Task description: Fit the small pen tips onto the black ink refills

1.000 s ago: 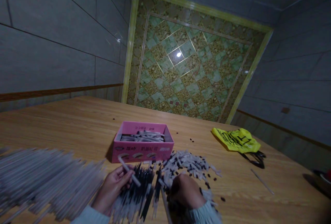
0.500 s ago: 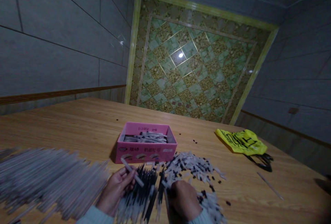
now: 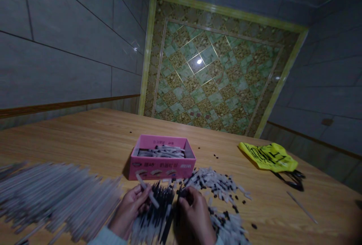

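Wooden counter (image 3: 273, 209) beneath, my left hand (image 3: 130, 202) pinches a pale tube (image 3: 154, 199) mid-length, so both ends project; my right hand (image 3: 196, 211), apart, curls beside dark-tipped rods (image 3: 163, 199), grip unclear.

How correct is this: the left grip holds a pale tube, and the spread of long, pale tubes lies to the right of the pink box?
The side is wrong: the head view shows the spread of tubes left of the pink box. The left grip holds a pale tube.
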{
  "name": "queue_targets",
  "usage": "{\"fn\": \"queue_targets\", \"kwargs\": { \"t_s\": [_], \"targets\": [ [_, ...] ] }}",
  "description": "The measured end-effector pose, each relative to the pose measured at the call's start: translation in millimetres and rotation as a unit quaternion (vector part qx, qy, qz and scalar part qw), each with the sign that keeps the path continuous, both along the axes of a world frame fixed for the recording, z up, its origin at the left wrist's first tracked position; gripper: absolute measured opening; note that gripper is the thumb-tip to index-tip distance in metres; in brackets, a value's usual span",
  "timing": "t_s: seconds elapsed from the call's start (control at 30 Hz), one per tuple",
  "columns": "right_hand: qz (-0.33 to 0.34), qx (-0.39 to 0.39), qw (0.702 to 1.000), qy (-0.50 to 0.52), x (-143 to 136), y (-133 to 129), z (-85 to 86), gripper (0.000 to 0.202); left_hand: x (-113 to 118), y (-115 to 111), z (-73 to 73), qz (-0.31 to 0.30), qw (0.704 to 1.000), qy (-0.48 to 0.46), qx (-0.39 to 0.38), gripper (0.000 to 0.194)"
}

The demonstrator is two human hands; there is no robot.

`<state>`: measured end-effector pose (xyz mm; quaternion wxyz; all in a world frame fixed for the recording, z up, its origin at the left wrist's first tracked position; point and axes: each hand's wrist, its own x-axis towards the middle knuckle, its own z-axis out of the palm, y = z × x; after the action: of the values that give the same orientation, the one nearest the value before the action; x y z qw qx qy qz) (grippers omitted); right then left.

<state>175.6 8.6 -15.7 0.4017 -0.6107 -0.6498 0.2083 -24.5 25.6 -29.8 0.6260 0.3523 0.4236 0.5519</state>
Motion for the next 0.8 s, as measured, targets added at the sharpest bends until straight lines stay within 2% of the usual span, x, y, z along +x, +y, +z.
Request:
{"fn": "queue_targets", "kwargs": {
  "t_s": [0.07,0.17,0.27,0.4,0.6,0.8],
  "targets": [
    [-0.034,-0.006,0.996,-0.081,2.0,-3.2,-6.4,0.011,-0.2,0.4,-1.4,-0.004,1.0,0.002,0.0,0.029],
    [-0.075,-0.026,0.971,-0.226,8.5,-6.9,-12.9,0.008,0.1,-0.5,-2.5,-0.012,1.0,0.004,0.003,0.029],
    [-0.1,-0.038,0.947,-0.304,14.0,-7.2,-14.0,0.007,1.0,-2.5,-0.4,-0.014,1.0,0.013,0.003,0.031],
    [-0.101,-0.034,0.939,-0.328,17.7,-6.4,-15.0,0.007,2.1,-3.7,4.0,-0.001,0.999,0.036,-0.002,0.034],
    [-0.094,-0.017,0.944,-0.315,17.3,-6.3,-19.5,0.018,2.3,-3.8,6.0,-0.001,0.999,0.031,-0.009,0.034],
    [-0.072,-0.02,0.943,-0.325,8.3,-10.7,-13.5,0.006,1.4,-2.7,3.0,-0.008,1.0,0.022,-0.01,0.029]
  ]
}}
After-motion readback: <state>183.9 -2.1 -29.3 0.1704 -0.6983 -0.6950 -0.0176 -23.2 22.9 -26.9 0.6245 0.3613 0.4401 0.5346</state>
